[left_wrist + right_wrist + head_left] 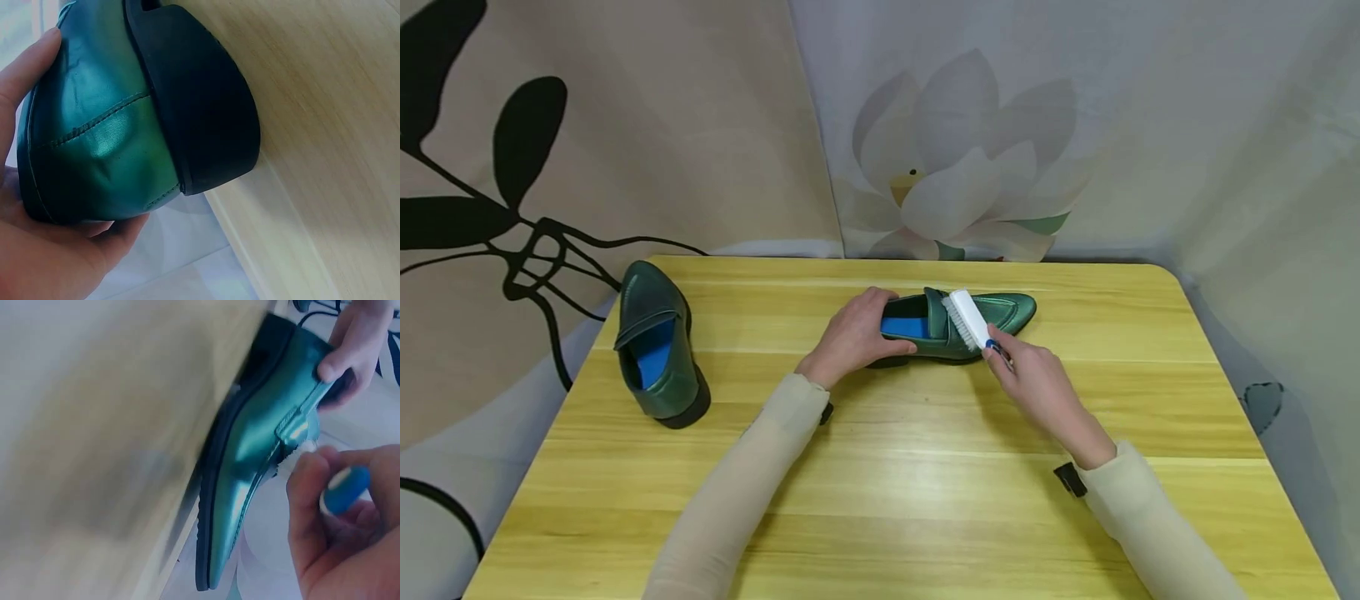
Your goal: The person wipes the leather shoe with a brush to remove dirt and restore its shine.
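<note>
A green loafer with a blue insole lies lengthwise on the table, its pointed toe to the right. My left hand grips its heel end, thumb on the near side and fingers behind. The left wrist view shows the black heel block standing on the wood. In my right hand is a white brush with a blue part on its handle, pinched between thumb and fingers. Its pale bristles rest along the loafer's upper, by the strap. From the right wrist view, the blue handle end pokes out of the fist.
Another green loafer stands at the table's left edge, toe pointing away. Behind the wooden table hangs a pale curtain printed with a flower and dark leaves. Black bands circle both wrists.
</note>
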The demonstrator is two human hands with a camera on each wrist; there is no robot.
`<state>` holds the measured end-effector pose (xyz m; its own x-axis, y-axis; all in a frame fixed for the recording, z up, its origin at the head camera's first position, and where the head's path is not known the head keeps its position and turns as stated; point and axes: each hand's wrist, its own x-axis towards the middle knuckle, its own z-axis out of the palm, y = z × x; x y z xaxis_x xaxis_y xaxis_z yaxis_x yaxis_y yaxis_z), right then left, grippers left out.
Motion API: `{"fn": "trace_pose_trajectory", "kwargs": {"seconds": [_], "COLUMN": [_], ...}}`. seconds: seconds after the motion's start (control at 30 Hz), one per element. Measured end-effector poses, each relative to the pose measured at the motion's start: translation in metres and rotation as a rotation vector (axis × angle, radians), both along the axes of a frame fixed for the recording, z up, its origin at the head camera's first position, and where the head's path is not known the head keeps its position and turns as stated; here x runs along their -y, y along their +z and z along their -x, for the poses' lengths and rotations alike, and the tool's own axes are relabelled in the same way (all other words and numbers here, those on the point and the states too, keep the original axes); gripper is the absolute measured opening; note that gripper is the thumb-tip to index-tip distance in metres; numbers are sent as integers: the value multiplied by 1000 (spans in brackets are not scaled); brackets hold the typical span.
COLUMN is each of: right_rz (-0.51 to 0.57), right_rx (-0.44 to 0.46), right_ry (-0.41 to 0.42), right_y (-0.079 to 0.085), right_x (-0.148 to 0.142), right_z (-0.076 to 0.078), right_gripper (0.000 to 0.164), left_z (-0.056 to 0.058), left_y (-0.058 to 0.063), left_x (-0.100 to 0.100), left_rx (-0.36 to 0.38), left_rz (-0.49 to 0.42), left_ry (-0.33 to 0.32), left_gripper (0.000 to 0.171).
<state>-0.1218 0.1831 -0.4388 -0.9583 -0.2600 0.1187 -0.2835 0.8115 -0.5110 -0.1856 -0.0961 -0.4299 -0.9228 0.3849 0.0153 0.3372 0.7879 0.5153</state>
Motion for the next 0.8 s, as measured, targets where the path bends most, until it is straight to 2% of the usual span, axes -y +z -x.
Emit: {"fn": "trace_pose_trajectory", "kwargs": {"seconds": [0.17,0.27,0.33,0.43,0.53,0.7,0.8], "right_rz": [-8,-3,2,16,31,44,43], "right_rx": [-39,-46,-60,-63,-46,9,45], "right_ry": [37,46,42,25,12,-1,-12], "right_y": [-6,-6,-5,-3,1,9,11], "right_x": [-2,-2,-2,2,7,15,19], "right_z": [-26,-31,-29,-18,1,33,45], "right_gripper": [44,43,43,44,46,48,49], "left_z": [0,0,0,-1,-1,-2,-2], "left_y": [1,1,0,0,1,2,3], "left_x": [1,1,1,1,0,-1,-1], "left_rx": [-2,-5,-4,2,9,14,16], "left_rz": [11,15,16,16,11,1,-3], "left_ry": [9,12,13,16,16,13,11], "left_gripper": [87,87,87,87,87,86,86]}}
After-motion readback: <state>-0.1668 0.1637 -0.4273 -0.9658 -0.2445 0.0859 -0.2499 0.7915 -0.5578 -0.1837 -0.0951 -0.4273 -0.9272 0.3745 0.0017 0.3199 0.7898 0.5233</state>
